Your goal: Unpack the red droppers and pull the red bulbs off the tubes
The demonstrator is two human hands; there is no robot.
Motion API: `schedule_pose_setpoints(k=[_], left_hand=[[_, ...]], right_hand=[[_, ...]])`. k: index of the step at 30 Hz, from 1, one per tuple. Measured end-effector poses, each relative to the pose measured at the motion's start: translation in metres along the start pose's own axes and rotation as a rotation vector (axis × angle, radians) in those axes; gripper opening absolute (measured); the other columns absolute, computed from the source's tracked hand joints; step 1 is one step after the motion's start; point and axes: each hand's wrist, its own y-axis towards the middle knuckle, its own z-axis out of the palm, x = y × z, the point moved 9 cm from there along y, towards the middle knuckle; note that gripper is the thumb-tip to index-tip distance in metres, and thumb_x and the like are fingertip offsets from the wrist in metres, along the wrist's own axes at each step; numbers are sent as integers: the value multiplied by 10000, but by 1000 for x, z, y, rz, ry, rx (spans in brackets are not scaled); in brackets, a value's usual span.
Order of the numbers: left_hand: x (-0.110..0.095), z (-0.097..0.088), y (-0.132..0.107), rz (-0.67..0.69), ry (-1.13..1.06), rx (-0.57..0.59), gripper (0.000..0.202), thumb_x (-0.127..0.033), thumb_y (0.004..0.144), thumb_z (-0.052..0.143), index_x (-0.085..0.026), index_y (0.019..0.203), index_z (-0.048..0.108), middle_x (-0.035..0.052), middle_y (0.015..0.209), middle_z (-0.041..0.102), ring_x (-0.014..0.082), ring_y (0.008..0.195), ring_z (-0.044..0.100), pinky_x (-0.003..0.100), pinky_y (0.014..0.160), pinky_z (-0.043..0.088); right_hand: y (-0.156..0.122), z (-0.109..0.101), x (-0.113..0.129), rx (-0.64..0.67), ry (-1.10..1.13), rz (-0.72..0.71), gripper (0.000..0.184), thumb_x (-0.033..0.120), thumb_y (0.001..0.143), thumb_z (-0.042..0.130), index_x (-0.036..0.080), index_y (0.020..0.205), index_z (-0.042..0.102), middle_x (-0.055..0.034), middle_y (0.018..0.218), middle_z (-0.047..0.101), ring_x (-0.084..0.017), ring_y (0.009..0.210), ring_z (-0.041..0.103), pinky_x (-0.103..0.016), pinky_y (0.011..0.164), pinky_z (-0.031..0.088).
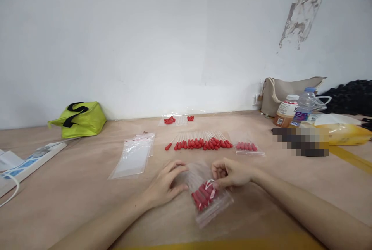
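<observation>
- A clear bag point(213, 205) with red heads point(203, 195) inside lies toward the near edge of the desk point(87, 188), between the 2 hands; its seal strip faces that edge, and I cannot tell whether it is pressed closed.
- The left hand point(167, 184) is loosely curved, thumb and fingers well apart, at this bag's left side; it seems to grip nothing, though contact is unclear.
- The right hand point(232, 172) has its fingers curled in, apparently pinching the bag's right side between thumb and forefinger.
- Done, as far as shows: a filled bag point(247, 152) holding 5 red heads lies toward the right edge, and clear plastic point(181, 121) with 2 red clusters lies along the far edge.
- Remaining: a row of red-headed sticks point(200, 143) lies unbagged toward the far edge, and flat bags point(132, 157) without visible contents lie toward the left edge.
- Bagging looks partway along.
</observation>
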Motion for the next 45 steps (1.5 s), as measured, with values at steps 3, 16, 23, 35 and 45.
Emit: schedule_pose_setpoints(k=[3, 16, 23, 35, 45], left_hand=[[17, -10, 7, -119, 21, -155, 239, -269, 836, 452, -202, 1058, 509, 73, 1083, 492, 189, 1020, 470, 341, 882, 378], [31, -1, 5, -275, -87, -160, 310, -406, 788, 500, -188, 1009, 499, 35, 868, 547, 152, 719, 514, 285, 669, 415], [56, 20, 9, -518, -383, -90, 490, -458, 784, 480, -135, 1149, 433, 12, 710, 598, 158, 686, 535, 292, 670, 392], [47, 43, -1, -853, -988, -65, 774, -261, 723, 642, -137, 1312, 154, -31, 680, 547, 107, 585, 583, 266, 606, 465], [56, 43, -2, -876, -1089, -222, 729, -204, 541, 791, -114, 1147, 395, -35, 588, 591, 133, 592, 618, 284, 635, 507]], right_hand=[[-14, -7, 17, -40, -202, -67, 388, 514, 644, 634, 145, 679, 522, 47, 531, 471, -64, 468, 424, -187, 439, 317], [-9, -4, 45, -448, -661, -294, 382, 497, 754, 536, 194, 984, 580, -54, 921, 537, -157, 801, 507, -286, 717, 396], [-11, -1, 49, -480, -711, -423, 446, 459, 700, 614, 210, 1063, 547, -57, 922, 526, -177, 855, 487, -305, 761, 393], [-6, 0, 33, -580, -740, -260, 537, 521, 706, 571, 229, 1150, 488, -72, 1002, 501, -196, 843, 497, -343, 738, 398], [-9, -2, 40, -606, -695, -259, 458, 490, 739, 552, 221, 1107, 502, -53, 970, 563, -181, 837, 533, -298, 719, 397]])
